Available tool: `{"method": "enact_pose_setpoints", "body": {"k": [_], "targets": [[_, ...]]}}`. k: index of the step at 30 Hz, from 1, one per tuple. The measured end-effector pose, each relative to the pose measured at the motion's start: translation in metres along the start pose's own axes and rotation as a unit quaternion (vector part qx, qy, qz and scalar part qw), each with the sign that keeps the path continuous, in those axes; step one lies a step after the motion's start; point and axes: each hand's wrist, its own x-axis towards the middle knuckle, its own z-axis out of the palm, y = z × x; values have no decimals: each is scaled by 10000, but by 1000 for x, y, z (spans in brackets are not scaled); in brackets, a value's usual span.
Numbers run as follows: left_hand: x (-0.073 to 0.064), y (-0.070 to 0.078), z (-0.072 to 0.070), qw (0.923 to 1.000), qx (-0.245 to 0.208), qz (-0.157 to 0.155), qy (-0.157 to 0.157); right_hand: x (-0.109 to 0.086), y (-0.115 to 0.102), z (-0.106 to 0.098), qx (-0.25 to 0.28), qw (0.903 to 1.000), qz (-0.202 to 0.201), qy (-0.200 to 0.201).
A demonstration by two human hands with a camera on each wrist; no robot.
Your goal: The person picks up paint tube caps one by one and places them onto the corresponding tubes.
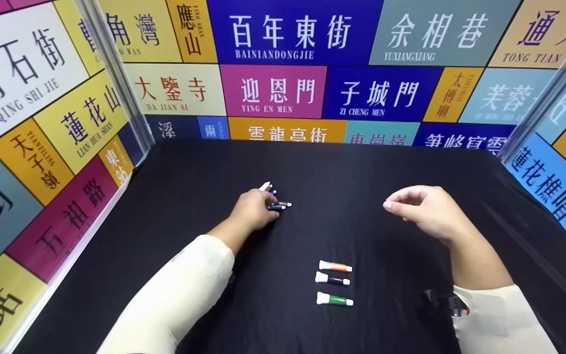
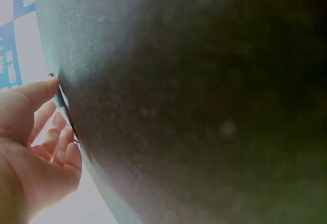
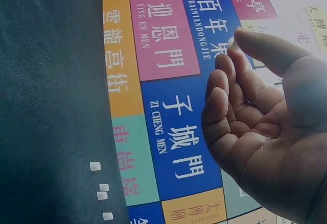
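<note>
the left hand (image 1: 253, 209) curls its fingers round a few small white-tipped tubes (image 1: 277, 207), partly hiding them; the right hand (image 1: 428, 209) has its fingers loosely bent, thumb tip close to the forefinger. nearer the person, between the forearms, an orange tube (image 1: 339, 267), a black tube (image 1: 335, 280) and a green tube (image 1: 338, 300) lie in a column on the black cloth (image 1: 312, 167), with coloured signs (image 1: 273, 93) behind.
</note>
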Motion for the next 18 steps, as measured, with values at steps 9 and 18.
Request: {"method": "enact_pose_setpoints", "body": {"k": [9,18], "targets": [[-2,-1,-3,9994,-242,-227,-64,-5,-9,-3,54,9999,-133,31],[-1,-1,-1,9993,-253,-266,-101,-16,-26,-2,22,9992,-387,138]]}}
